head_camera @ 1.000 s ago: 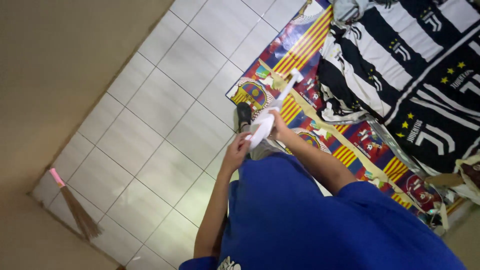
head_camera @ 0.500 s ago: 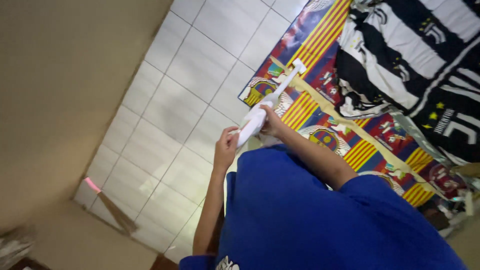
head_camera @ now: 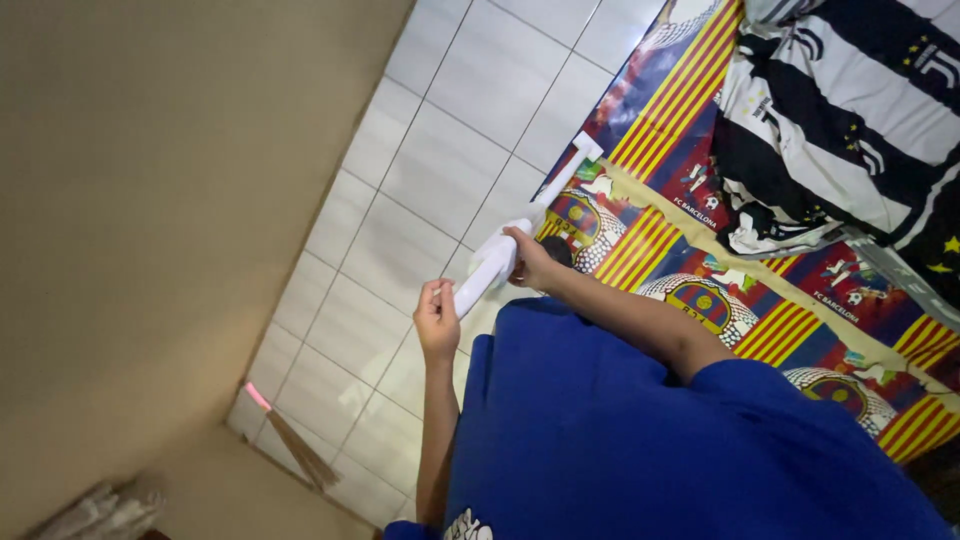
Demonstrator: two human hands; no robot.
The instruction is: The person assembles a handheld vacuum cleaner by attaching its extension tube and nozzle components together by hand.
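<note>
White tiled floor, beige wall on the left. Mattress with a striped, crest-patterned sheet lies on the floor at right; black-and-white striped cloth is bunched on its far right part.

Person in a blue shirt stands over the near edge of the mattress, both arms out in front.

White wand: long, slim, angled from near-left to far-right, with a small square head at the far end sitting at the mattress edge. Thicker handle section at the near end.

Left hand: closed on the near tip of the handle, fingers curled around it.
Right hand: clamped on the wand further up, just past the thick section, thumb on top.
Hands are apart, both on the same wand, left one lower and nearer.

Small dark object sits on the floor just beside the right hand, mostly hidden; can't tell what it is.

Broom with a pink handle tip leans at the wall, near left, well apart from the hands.
</note>
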